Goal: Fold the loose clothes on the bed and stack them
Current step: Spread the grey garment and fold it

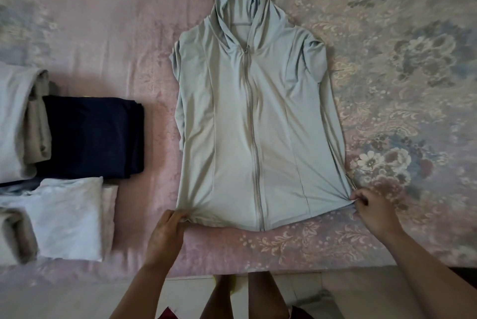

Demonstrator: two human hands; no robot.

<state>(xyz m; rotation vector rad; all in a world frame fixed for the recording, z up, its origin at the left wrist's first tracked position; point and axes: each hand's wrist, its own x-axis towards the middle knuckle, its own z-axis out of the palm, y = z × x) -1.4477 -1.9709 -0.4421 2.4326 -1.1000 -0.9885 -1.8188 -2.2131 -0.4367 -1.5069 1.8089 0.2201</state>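
Both hands' fingers pinch the hem corners of the hoodie (255,122), lying lengthwise, hood pointing away.

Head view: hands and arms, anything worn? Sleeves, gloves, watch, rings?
Both bare. The left hand and right hand show no gloves, and no watch or band shows at either wrist. Both forearms are uncovered down to the frame's lower edge, with no sleeve in view. Rings: none visible, though the fingers are partly curled and slightly blurred, so a thin one could be missed.
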